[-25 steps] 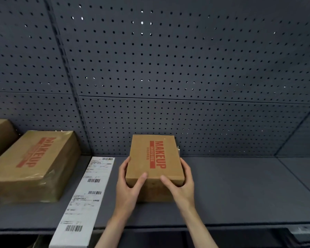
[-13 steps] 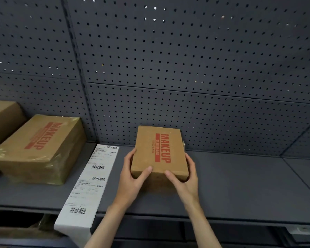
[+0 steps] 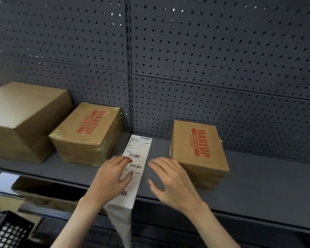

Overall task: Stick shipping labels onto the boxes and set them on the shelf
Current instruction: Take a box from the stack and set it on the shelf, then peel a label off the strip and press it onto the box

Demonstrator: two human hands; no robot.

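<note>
Label strip (image 3: pixel 135 161) lies on shelf (image 3: pixel 258 185), near end hanging over the edge, left of MAKEUP box (image 3: pixel 199 151). Left hand (image 3: pixel 113 174) rests spread on it; right hand (image 3: pixel 170 178) open, empty, beside box.

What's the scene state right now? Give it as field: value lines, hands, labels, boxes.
left hand: open, fingers on the label strip
right hand: open, holding nothing, beside the strip, apart from the right box
label strip: lies on the shelf, near end hanging over the front edge
right box: MAKEUP print, on the shelf, no label visible on top
wrapped box: MAKEUP print, left of the strip
plain box: far left
shelf: grey, pegboard back
</note>
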